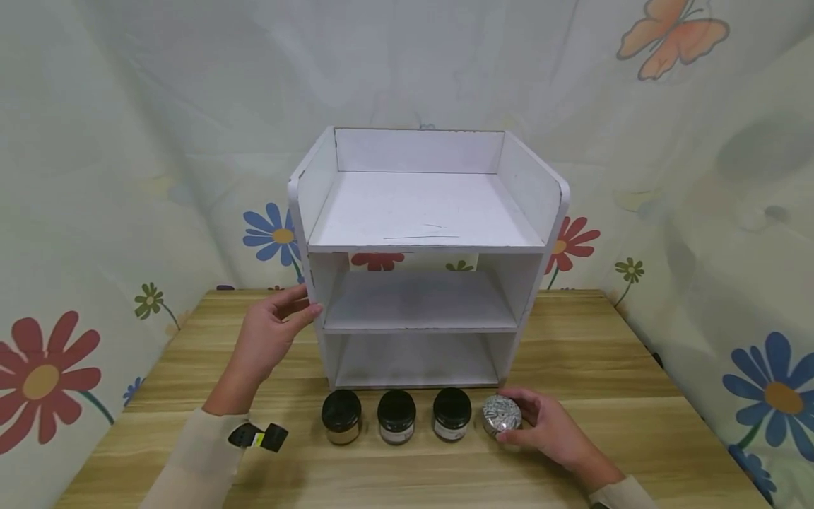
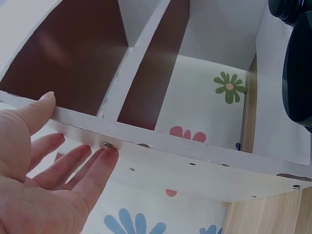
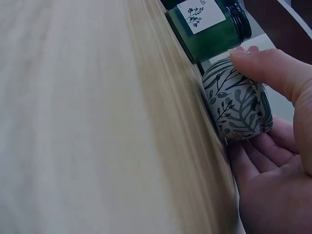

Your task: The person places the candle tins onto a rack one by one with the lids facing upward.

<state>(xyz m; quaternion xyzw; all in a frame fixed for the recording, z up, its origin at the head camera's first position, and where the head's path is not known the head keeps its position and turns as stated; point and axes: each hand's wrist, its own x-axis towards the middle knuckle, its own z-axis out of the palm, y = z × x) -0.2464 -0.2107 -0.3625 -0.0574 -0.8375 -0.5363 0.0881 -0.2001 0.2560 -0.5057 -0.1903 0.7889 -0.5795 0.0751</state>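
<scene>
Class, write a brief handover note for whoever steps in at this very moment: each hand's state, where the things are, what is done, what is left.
Left hand: open, fingers resting on the left side panel of the white three-tier wooden shelf unit.
Right hand: grips the small round leaf-patterned tin, which sits on the light wooden table.
Three black-lidded glass jars stand in a row left of the tin, in front of the shelf unit.
Done: nothing is on any tier.
Left: tin and jars are all off the shelves.
</scene>
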